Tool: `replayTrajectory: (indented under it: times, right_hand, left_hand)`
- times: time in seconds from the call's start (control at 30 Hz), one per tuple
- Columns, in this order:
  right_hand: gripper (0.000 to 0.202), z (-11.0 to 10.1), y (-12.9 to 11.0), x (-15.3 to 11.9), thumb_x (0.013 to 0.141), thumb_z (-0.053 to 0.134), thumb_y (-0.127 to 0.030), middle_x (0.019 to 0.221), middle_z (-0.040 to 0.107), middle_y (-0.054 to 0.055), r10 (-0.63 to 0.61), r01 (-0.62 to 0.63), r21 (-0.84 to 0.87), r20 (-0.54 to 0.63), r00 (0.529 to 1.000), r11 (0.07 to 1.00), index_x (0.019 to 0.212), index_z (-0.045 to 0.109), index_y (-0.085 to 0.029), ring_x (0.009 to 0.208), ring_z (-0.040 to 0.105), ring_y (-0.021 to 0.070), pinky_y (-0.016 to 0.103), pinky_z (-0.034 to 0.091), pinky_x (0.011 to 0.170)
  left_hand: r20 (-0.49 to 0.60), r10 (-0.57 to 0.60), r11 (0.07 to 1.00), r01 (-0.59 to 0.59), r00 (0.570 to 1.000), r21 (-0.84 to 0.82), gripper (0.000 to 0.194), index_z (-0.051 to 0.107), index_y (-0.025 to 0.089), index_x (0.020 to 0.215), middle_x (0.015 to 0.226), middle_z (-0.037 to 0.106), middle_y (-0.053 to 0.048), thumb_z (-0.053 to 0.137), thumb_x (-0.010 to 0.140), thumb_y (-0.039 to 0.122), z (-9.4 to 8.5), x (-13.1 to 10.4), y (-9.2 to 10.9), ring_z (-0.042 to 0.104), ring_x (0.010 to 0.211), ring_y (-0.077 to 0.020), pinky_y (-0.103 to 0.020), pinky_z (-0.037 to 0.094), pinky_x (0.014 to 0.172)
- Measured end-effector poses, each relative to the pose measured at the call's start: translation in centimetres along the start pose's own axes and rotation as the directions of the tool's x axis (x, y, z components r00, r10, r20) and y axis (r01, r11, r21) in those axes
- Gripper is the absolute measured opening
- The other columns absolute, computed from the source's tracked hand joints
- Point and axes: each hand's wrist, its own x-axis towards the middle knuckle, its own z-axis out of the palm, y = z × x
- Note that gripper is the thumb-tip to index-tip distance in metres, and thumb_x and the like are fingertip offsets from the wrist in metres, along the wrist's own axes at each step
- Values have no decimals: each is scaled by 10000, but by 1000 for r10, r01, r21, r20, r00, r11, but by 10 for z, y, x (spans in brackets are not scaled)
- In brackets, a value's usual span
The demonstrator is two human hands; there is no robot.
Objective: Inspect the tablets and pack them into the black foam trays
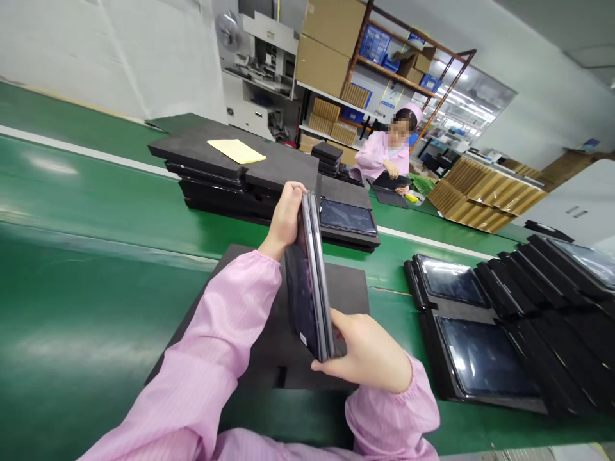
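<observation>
Two dark tablets (311, 275) stand on edge, face to face or back to back, above a black foam tray (348, 288) on the green table. My left hand (287, 214) grips their far upper end. Around the near lower end is my right hand (368, 349), its thumb at the bottom corner. A small white label shows on the left tablet's glossy face. Under the tablets and my arms, part of the foam tray is hidden.
Stacked black foam trays (230, 192) with a yellow paper (237, 151) lie beyond my hands. Another tray holds a tablet (346, 218). At the right are trays with tablets (485, 355). A person (384, 153) in pink works farther back near cardboard dividers (485, 192).
</observation>
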Motion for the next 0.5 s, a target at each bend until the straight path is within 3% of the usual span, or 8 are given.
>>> replayTrajectory:
  times: [0.23, 0.5]
  right_hand:
    - [360, -7, 11, 0, 654, 889, -133, 777, 784, -37, -3, -2, 88, 59, 998, 996, 915, 661, -233, 690, 768, 234, 271, 507, 603]
    - [424, -9, 11, 1, 662, 904, -169, 807, 800, -18, -20, 14, 60, 94, 995, 998, 1019, 680, -213, 716, 784, 266, 286, 510, 601]
  left_hand:
    - [-23, 74, 994, -72, 997, 77, 644, 626, 210, 707, 730, 667, -51, 406, 851, 798, 8, 2, 0, 651, 774, -211, -332, 528, 797]
    - [-72, 127, 992, -125, 989, 23, 686, 650, 220, 677, 647, 602, -24, 436, 821, 856, 9, 0, -4, 618, 664, -184, -318, 521, 662]
